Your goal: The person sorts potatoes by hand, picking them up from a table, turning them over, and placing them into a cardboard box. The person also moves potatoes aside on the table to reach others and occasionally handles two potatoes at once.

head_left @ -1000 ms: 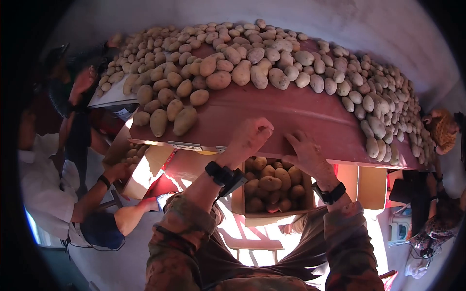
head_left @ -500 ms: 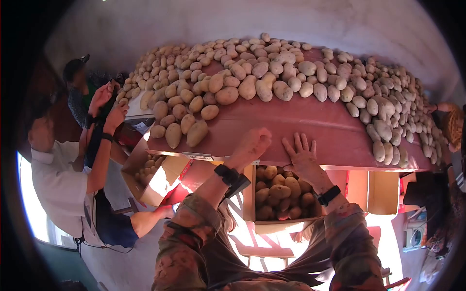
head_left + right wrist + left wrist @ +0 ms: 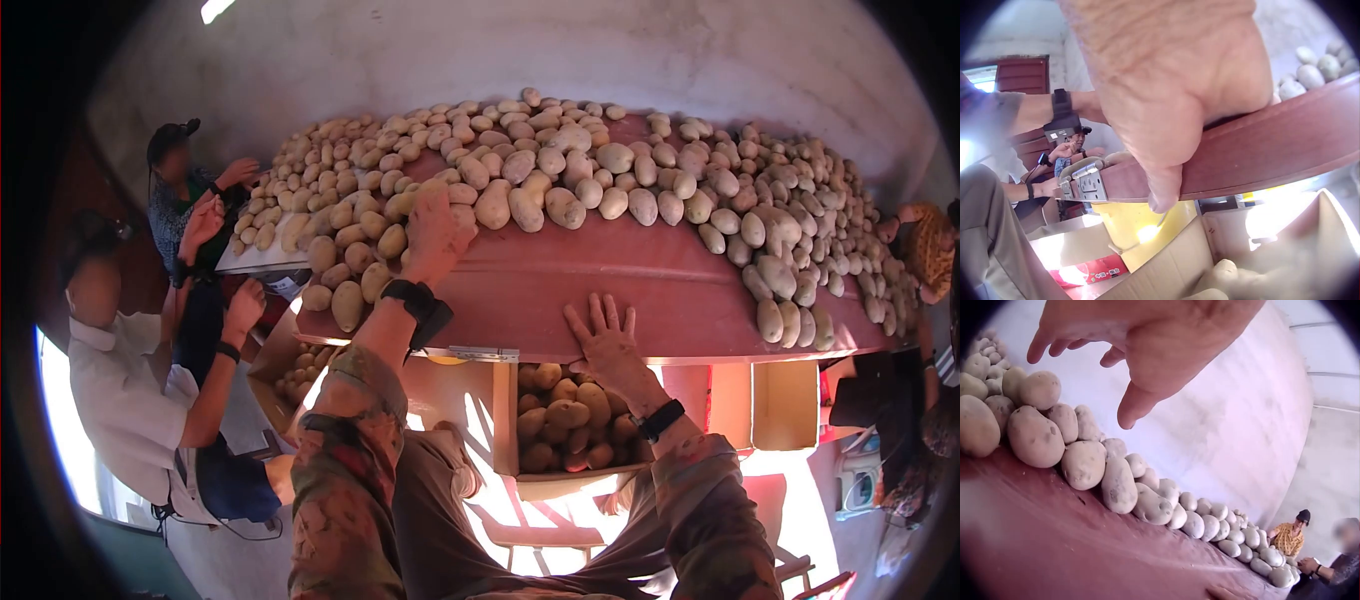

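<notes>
Many potatoes (image 3: 565, 208) lie heaped across the dark red table (image 3: 600, 262). My left hand (image 3: 438, 235) reaches over the front of the heap, left of centre. In the left wrist view that hand (image 3: 1147, 347) hangs above the potatoes (image 3: 1036, 436) with its fingers spread and nothing between them. Palm down, my right hand (image 3: 615, 355) rests on the table's front edge, fingers spread. The right wrist view shows the right hand (image 3: 1166, 94) with its thumb over that edge.
Below the table edge stands a cardboard box (image 3: 505, 425) holding potatoes. Another box of potatoes (image 3: 270, 385) is at the left, and an upright carton (image 3: 785, 405) at the right. People sit or stand at both sides of the table. Metal hinges (image 3: 485, 354) line the edge.
My left hand has moved from above the table's front part, forward and left, over the potatoes, and its curled fingers have spread. The right hand stays on the table edge.
</notes>
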The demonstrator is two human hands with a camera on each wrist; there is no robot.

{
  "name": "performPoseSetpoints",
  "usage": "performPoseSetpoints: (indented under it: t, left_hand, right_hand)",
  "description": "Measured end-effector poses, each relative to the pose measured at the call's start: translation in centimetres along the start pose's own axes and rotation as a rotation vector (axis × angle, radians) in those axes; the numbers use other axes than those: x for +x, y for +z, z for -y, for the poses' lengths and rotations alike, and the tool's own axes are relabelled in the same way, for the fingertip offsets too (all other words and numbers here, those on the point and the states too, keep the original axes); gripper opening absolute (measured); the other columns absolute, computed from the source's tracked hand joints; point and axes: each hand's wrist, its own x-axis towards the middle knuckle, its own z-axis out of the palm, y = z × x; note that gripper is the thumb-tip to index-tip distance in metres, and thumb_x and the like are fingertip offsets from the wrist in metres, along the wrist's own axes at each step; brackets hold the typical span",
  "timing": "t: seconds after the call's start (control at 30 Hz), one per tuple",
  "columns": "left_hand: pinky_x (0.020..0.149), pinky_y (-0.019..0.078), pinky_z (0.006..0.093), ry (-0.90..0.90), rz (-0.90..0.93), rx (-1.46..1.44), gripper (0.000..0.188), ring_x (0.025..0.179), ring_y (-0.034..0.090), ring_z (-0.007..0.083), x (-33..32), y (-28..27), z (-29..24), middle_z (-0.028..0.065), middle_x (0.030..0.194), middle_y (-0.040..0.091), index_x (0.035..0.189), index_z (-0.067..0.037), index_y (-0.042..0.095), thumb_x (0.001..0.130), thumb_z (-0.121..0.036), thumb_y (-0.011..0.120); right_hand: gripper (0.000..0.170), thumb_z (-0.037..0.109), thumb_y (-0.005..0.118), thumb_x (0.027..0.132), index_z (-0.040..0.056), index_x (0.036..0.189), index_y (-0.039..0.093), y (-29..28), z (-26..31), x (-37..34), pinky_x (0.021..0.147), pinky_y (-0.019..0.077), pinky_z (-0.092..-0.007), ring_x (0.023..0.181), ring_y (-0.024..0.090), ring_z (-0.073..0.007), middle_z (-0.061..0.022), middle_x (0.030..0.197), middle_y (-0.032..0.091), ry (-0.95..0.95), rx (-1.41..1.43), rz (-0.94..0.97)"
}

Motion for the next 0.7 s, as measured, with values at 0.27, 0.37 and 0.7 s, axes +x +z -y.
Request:
performPoseSetpoints:
  t: [0.27,0.37,0.7]
  left_hand:
    - [0.105,0.0352,0.0569,-0.082,0.221,0.001,0.081,0.137,0.027,0.0507,6.1,2.5,4.3,0.0257,0.146,0.033,0.145,-0.012,0.035,0.078,-0.032,0.077]
    - [0.104,0.0363,0.0577,-0.128,0.379,0.108,0.078,0.135,0.03,0.0484,7.6,2.8,3.2,0.0186,0.145,0.037,0.142,-0.014,0.04,0.077,-0.036,0.078]
    - [0.09,0.0425,0.0548,-0.034,0.371,0.513,0.051,0.122,0.041,0.0339,8.1,3.2,1.9,0.0062,0.126,0.054,0.119,-0.02,0.059,0.074,-0.036,0.078]
  right_hand:
    - [0.091,0.051,0.066,0.08,0.0141,0.152,0.024,0.7,0.0,0.2,0.106,0.0256,-0.0672,0.141,0.026,-0.0449,-0.027,0.151,0.029,0.008,0.006,-0.015]
    - [0.093,0.052,0.066,0.08,0.0137,0.153,0.022,0.6,0.0,0.4,0.106,0.0257,-0.0677,0.142,0.024,-0.0459,-0.0279,0.152,0.027,0.007,-0.012,0.001]
    - [0.09,0.047,0.066,0.082,0.0119,0.153,0.023,-0.4,0.2,0.3,0.106,0.0269,-0.0677,0.14,0.025,-0.0477,-0.0305,0.151,0.027,0.012,-0.008,0.036]
